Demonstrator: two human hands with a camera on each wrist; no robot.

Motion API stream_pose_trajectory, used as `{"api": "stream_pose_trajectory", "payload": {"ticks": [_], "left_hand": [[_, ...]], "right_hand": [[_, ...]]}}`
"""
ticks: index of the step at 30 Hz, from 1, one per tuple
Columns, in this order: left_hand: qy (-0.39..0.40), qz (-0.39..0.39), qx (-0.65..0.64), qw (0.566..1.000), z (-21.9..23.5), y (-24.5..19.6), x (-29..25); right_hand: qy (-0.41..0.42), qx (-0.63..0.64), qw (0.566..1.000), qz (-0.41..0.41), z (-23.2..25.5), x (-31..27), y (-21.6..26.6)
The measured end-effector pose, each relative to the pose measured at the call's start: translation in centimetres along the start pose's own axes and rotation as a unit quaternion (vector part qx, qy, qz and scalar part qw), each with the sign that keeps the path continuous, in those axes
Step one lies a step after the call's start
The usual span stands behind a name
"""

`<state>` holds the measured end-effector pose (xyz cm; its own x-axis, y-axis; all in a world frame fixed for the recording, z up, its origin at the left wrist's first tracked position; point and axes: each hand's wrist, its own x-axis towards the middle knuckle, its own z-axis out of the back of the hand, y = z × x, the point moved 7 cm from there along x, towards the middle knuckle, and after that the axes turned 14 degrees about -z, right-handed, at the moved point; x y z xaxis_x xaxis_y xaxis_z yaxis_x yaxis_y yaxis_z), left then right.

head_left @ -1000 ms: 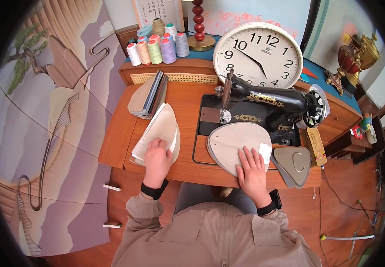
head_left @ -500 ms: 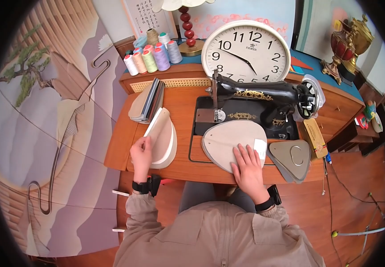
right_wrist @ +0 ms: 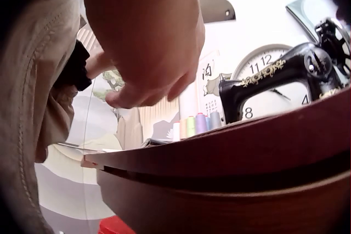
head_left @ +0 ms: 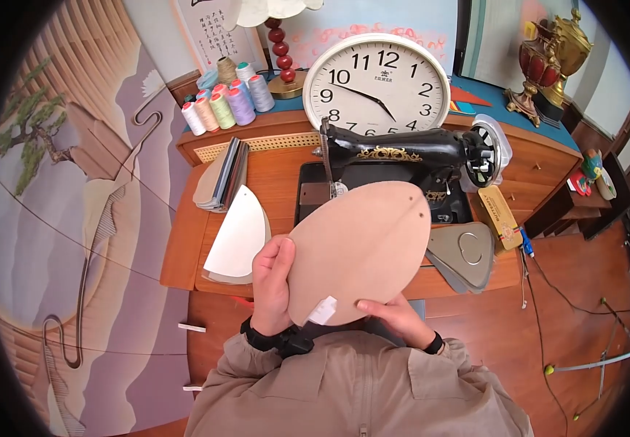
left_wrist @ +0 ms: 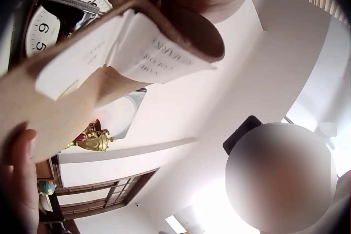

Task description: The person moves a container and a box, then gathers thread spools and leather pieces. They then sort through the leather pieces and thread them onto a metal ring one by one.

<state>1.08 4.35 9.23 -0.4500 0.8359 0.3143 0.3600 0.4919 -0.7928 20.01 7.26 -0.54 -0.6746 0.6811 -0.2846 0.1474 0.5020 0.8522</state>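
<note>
Both hands hold a beige, leaf-shaped panel (head_left: 362,247) raised and tilted above the table's front part. It has two small holes at its upper right and a white label (head_left: 323,311) at its lower edge. My left hand (head_left: 272,280) grips the left edge, thumb on the face. At the near edge my right hand (head_left: 398,319) pinches, thumb above and fingers hidden underneath. In the left wrist view the panel bends and printed text shows on the label (left_wrist: 148,53). A white-topped stack of pieces (head_left: 236,237) lies left of my left hand.
The black sewing machine (head_left: 402,146) stands behind the panel, before a round clock (head_left: 380,80). Grey-brown triangular pieces (head_left: 457,251) and a yellow box (head_left: 500,215) lie at the right. Upright swatches (head_left: 220,175) and thread spools (head_left: 227,109) are at the back left.
My left hand has left the left-hand stack and come right, now gripping a panel. Both hands hold it raised where my right hand rested on a flat one. The left stack now shows white on top.
</note>
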Motion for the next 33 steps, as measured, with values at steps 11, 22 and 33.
{"api": "stream_pose_trajectory", "payload": {"ticks": [11, 22, 33], "left_hand": [[0.008, 0.124, 0.037, 0.992, 6.4, 8.5, -2.4], [0.02, 0.179, 0.068, 0.981, 6.6, 11.4, -1.0], [0.13, 0.304, -0.022, 0.943, 2.5, 14.3, -5.0]], "right_hand": [[-0.146, 0.201, 0.968, 0.035, 7.9, 2.2, 3.2], [-0.229, -0.221, 0.947, 0.049, 7.4, 1.8, 3.8], [-0.365, -0.324, 0.871, 0.06, 11.0, 3.2, 6.3]]}}
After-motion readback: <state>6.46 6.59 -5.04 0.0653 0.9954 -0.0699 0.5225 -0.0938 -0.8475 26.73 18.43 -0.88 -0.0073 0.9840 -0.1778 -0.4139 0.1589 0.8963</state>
